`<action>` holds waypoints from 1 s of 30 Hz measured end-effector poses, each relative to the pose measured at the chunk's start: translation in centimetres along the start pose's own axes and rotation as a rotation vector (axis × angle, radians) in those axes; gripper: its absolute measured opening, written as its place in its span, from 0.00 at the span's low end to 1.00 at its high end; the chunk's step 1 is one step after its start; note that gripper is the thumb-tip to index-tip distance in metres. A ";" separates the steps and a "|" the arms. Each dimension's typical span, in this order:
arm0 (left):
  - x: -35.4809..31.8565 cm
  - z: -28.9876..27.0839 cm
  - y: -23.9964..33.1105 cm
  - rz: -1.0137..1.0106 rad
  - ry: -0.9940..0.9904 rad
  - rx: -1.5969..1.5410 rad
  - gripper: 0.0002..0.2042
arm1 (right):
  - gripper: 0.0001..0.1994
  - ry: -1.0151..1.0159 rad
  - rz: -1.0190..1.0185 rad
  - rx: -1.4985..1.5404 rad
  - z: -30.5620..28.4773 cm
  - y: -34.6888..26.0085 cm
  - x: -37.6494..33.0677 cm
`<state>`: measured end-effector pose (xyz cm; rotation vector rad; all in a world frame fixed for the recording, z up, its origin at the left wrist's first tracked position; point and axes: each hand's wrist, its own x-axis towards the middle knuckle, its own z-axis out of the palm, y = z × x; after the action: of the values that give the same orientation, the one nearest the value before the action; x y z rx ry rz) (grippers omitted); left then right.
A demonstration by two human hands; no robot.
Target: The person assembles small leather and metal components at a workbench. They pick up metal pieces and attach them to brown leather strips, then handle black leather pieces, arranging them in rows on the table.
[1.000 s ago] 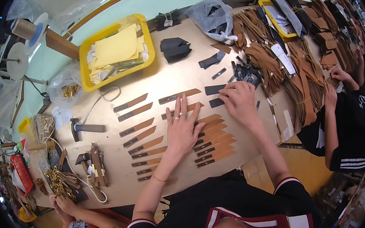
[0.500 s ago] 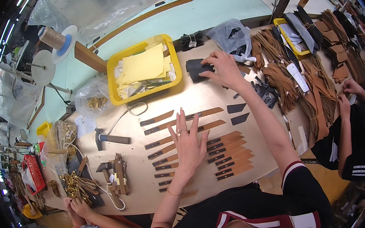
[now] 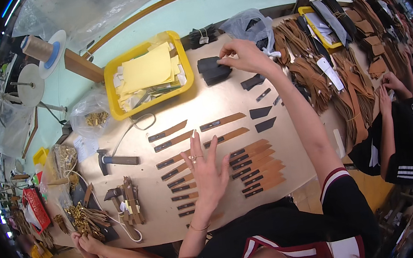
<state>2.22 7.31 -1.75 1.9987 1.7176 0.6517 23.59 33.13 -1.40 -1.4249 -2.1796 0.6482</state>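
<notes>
Head view, looking down on a tan worktable [image 3: 223, 94]: the left hand [image 3: 207, 171] lies flat in the centre of the frame, fingers spread and gripping nothing, apparently pinning rows of narrow tan leather strips [image 3: 258, 166] with dark ends so they stay lined up. The right hand [image 3: 244, 54] reaches to the upper middle, fingertips pinched together on the edge of a small stack of flat black pieces [image 3: 212, 70], seemingly to lift one. To the stack's left sits a yellow plastic tray [image 3: 185, 60] of pale paper sheets; a hammer [image 3: 114, 160] lies at left.
</notes>
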 end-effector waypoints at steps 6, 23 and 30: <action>-0.7 0.0 -0.6 0.001 -0.028 0.009 0.24 | 0.18 -0.126 -0.001 -0.217 0.2 -1.1 -0.4; 1.3 1.0 0.5 0.171 -0.021 -0.049 0.18 | 0.20 -0.223 -0.118 -0.232 0.5 -0.8 0.5; 9.9 7.6 2.9 0.415 -0.004 0.105 0.12 | 0.15 -0.094 -0.094 0.214 -3.4 -3.2 -2.2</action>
<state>10.32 16.57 -5.32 2.4567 1.3658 0.6978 24.16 30.41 2.90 -1.1969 -2.1582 0.9001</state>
